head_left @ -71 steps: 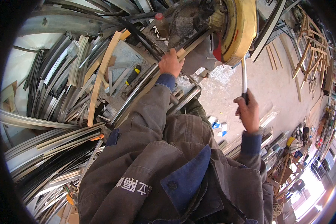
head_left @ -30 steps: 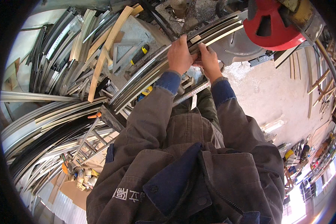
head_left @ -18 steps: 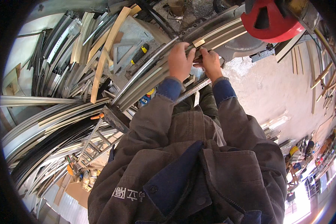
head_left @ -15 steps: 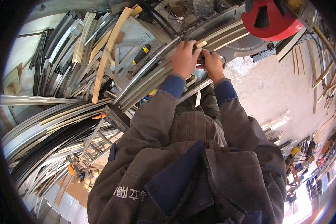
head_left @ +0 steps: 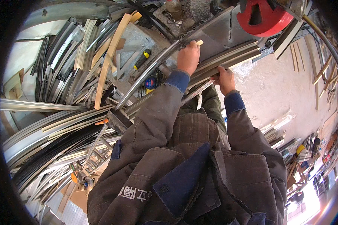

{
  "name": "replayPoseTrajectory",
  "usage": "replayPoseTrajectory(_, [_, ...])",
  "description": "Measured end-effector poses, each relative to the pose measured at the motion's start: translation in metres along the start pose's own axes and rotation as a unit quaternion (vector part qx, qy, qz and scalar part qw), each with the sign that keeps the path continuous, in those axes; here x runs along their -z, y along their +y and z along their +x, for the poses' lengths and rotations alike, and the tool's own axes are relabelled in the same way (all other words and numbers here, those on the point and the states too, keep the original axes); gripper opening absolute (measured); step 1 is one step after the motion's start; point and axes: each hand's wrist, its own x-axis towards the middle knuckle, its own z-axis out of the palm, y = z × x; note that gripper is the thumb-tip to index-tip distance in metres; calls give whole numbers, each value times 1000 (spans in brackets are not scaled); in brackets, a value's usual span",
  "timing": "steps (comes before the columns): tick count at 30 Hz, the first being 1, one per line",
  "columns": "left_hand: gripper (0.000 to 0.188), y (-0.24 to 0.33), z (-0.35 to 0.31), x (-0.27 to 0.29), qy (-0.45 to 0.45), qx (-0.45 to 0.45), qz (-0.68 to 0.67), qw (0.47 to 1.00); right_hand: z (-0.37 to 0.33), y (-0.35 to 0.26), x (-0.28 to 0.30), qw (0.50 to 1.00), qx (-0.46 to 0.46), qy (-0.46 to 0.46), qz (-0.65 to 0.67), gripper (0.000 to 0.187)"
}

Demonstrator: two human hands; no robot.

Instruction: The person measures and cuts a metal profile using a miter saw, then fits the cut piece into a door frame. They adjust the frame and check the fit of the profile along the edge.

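Observation:
My left hand (head_left: 188, 58) is closed around a small pale wood block (head_left: 200, 42), whose end sticks out past the fingers, beside the metal fence plate (head_left: 216, 32). My right hand (head_left: 225, 80) grips the near edge of the long metal profiles (head_left: 238, 57), thumb on top and fingers underneath. These profiles lie side by side, slanting from lower left to upper right, with their cut ends below the red saw guard (head_left: 264, 18). A gap shows between them and the fence plate. Part of their length is hidden by my left arm.
A shiny round rail (head_left: 148, 73) runs left of my hands. Beyond it lie a yellow-and-black utility knife (head_left: 142, 59) and a blue-and-yellow tape measure (head_left: 150, 83). Bundles of profile offcuts (head_left: 64, 56) crowd the left. A ruler strip (head_left: 197, 92) lies along the near edge.
My hands have moved apart: the left stays by the fence with the wood block, the right has shifted right and nearer me. The profiles have come away from the fence toward me.

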Motion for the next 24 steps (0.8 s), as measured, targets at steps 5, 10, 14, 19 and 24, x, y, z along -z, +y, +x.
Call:
replayPoseTrajectory(5, [31,-4,10,-2,-6,33,-10,999,-8,31,28,1000,-12,7,14,38])
replayPoseTrajectory(10, [39,-12,1,5,-20,-21,-73,997,-23,50,48,999,-16,12,31,34])
replayPoseTrajectory(14, [49,-8,-2,14,-45,-20,-84,995,-34,54,55,999,-12,30,27,34])
replayPoseTrajectory(19, [51,-8,-11,12,-61,19,-84,994,-49,57,65,1000,-15,14,17,35])
replayPoseTrajectory(24, [56,-12,-73,39,-227,-30,-151,962,-58,82,93,995,-15,51,86,26])
